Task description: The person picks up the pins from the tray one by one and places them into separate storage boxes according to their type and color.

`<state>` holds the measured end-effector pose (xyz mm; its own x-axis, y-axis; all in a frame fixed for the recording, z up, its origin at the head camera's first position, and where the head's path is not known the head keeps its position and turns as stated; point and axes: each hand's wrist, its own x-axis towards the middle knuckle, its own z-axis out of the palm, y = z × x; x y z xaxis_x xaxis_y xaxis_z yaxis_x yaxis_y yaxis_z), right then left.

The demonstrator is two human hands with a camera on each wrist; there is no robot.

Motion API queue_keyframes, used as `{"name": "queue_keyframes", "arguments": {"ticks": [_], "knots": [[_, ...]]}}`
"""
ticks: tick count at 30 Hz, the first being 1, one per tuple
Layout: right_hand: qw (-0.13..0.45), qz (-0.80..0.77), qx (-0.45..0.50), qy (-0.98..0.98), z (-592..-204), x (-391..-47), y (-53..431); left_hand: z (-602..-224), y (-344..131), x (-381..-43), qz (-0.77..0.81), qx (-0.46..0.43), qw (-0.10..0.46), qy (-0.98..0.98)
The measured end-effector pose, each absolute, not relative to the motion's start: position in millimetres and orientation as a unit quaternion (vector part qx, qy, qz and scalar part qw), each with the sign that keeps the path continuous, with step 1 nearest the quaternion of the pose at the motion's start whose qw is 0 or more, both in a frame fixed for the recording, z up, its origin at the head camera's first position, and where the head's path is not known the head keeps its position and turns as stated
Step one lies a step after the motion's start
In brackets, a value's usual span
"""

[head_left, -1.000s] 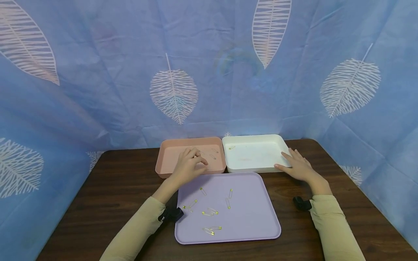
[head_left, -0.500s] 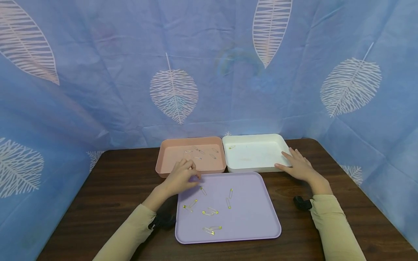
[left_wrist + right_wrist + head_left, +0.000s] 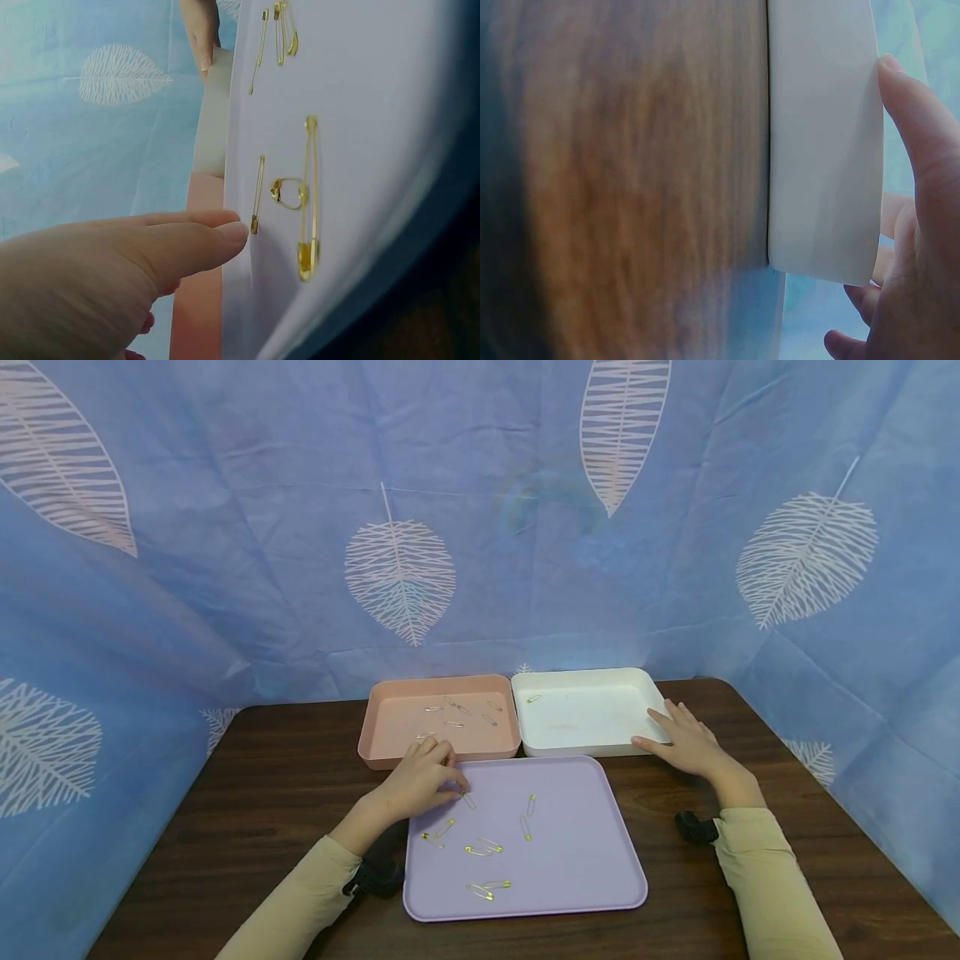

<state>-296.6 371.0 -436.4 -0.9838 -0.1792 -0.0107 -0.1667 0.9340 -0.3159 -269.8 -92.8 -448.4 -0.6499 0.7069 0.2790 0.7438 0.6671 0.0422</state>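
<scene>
My left hand (image 3: 420, 779) is over the far left corner of the lilac tray (image 3: 592, 868). In the left wrist view, thumb and index fingertips (image 3: 234, 232) come right up to the gold head of a safety pin (image 3: 259, 191), whose whole length shows on the tray. Several more gold safety pins, such as a large one (image 3: 310, 199), lie scattered there. With fingers spread, my right hand (image 3: 688, 743) rests at the right end of the white tray (image 3: 585, 749); its thumb touches the rim in the right wrist view.
A peach tray (image 3: 390, 714) with several silver-looking safety pins (image 3: 455, 724) stands behind the lilac tray, side by side with the white one. One gold pin (image 3: 533, 698) lies in the white tray. Dark wooden table (image 3: 247, 802) surrounds them; a blue leaf-patterned cloth (image 3: 480, 527) hangs behind.
My left hand has drawn back from above the peach tray to the pin at the lilac tray's far left, uncovering several pins in the peach tray. My right hand has stayed put.
</scene>
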Motion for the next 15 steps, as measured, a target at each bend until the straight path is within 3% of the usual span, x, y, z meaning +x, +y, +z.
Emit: {"name": "queue_keyframes", "arguments": {"ticks": [15], "knots": [[0.014,-0.154,-0.088,0.984,-440.6,-300.1,373.7,-446.7,-93.1,-267.8,-0.075,-0.409,0.091,-0.905]]}}
